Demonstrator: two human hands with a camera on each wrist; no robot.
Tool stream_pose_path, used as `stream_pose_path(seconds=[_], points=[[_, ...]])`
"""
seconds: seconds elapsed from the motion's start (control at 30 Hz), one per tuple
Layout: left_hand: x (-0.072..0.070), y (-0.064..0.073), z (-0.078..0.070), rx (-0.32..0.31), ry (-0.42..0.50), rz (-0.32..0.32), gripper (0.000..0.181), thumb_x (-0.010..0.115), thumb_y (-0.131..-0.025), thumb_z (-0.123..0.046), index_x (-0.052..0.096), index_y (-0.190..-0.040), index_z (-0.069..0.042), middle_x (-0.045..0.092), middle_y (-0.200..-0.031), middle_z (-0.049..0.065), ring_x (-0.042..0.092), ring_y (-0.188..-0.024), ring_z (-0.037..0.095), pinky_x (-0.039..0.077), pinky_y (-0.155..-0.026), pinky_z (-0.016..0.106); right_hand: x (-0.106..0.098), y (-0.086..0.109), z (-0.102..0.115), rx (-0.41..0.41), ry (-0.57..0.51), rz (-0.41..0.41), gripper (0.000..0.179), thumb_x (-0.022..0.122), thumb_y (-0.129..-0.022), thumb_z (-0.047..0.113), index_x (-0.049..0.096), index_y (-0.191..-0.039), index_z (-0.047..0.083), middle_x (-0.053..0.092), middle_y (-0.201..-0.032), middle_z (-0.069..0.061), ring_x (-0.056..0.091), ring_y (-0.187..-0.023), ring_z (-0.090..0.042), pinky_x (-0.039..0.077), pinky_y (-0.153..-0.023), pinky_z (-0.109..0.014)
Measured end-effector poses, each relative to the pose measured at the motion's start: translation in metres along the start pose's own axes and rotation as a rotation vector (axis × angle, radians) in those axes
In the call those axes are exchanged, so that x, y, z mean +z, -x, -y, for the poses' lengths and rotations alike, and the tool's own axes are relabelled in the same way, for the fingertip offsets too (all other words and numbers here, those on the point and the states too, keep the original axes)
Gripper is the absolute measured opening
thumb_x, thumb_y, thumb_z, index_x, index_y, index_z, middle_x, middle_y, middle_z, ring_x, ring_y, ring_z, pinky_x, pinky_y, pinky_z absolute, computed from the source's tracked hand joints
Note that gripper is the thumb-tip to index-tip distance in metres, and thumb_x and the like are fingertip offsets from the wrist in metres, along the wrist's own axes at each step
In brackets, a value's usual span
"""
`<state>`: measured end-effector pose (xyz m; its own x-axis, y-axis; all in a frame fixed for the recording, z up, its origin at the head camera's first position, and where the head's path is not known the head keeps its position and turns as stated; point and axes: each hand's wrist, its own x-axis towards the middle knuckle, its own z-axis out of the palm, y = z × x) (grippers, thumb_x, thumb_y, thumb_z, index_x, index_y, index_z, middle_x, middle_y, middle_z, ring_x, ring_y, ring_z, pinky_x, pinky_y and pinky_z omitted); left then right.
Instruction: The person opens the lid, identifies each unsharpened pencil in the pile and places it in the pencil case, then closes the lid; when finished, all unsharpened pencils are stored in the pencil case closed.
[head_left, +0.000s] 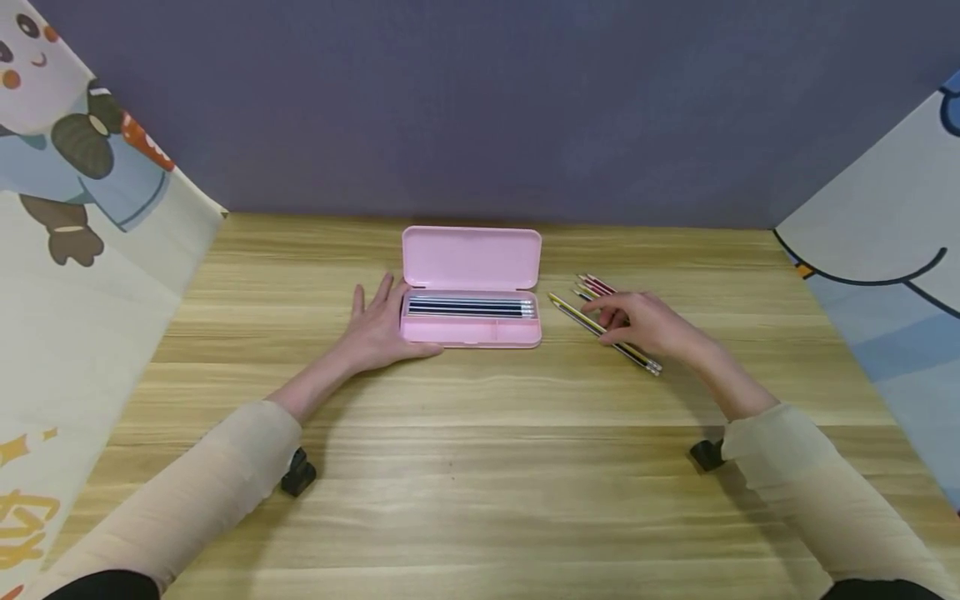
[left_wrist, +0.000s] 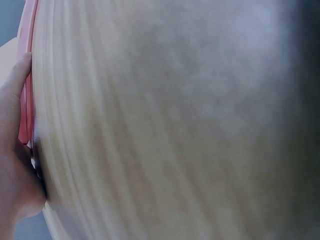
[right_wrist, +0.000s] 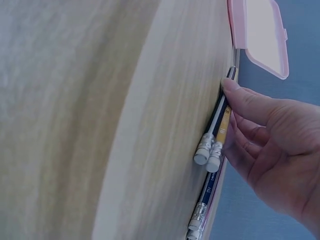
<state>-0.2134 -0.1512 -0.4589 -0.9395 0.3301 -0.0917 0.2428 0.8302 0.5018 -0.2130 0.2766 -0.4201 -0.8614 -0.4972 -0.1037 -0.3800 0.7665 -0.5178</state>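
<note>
A pink pencil case (head_left: 450,333) lies with its lid (head_left: 471,258) raised at the back of the table. Several dark striped pencils (head_left: 471,307) lie side by side in its long rear compartment. My left hand (head_left: 378,333) rests against the case's left end, fingers spread and thumb straight along the front edge. To the right of the case, my right hand (head_left: 648,323) pinches a pair of eraser-tipped pencils (head_left: 637,356) between thumb and fingers. In the right wrist view, one is yellow-sided (right_wrist: 223,125) and the other black and white (right_wrist: 216,117).
More pencils (head_left: 592,282), some with red sides, lie just behind the right hand, partly hidden by it. Erasers of further pencils (right_wrist: 197,217) show below the pinched pair in the right wrist view. A dark panel (head_left: 480,108) stands along the wooden table's (head_left: 450,492) far edge.
</note>
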Motion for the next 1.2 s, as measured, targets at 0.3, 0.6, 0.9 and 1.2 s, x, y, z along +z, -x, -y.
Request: stream_pose_path(seconds=[0.3,0.6,0.9,1.2], points=[[0.0011,-0.0002,0.0010,0.001,0.007,0.000,0.111,0.082,-0.072,-0.067,0.027,-0.156,-0.019,0.018,-0.173,0.017,0.001,-0.164,0.034,-0.015,-0.127,0.063,0.0023,0.0001,-0.0021,0.012,0.008,-0.006,0.044,0.082,-0.086,0.010,0.070,-0.128,0.006,0.071,-0.093,-0.006,0.064,-0.081,-0.013,0.052,-0.072,-0.023],[-0.0009,0.0000,-0.0010,0.003,0.000,0.010,0.113,0.081,-0.073,-0.067,0.026,-0.157,-0.017,0.016,-0.173,0.018,0.001,-0.164,0.033,-0.015,-0.127,0.063,0.0044,0.0033,-0.0014,-0.018,0.044,-0.040,0.047,0.082,-0.086,0.010,0.069,-0.131,0.005,0.071,-0.092,-0.004,0.064,-0.079,-0.010,0.052,-0.071,-0.023],[-0.0022,0.0005,-0.0024,-0.001,0.002,0.012,0.111,0.081,-0.073,-0.067,0.027,-0.156,-0.017,0.015,-0.173,0.018,0.000,-0.164,0.032,-0.015,-0.127,0.062,0.0024,0.0060,0.0007,-0.056,0.070,-0.103,0.041,0.080,-0.088,0.009,0.071,-0.127,0.003,0.072,-0.090,-0.004,0.064,-0.080,-0.012,0.052,-0.070,-0.023],[-0.0018,0.0006,-0.0023,0.002,0.003,0.009,0.112,0.082,-0.073,-0.067,0.027,-0.157,-0.017,0.016,-0.173,0.018,0.001,-0.164,0.033,-0.015,-0.127,0.062,-0.0038,0.0085,0.0072,-0.077,0.092,-0.186,0.040,0.074,-0.092,0.005,0.069,-0.132,0.004,0.070,-0.091,-0.006,0.060,-0.079,-0.015,0.049,-0.068,-0.026]])
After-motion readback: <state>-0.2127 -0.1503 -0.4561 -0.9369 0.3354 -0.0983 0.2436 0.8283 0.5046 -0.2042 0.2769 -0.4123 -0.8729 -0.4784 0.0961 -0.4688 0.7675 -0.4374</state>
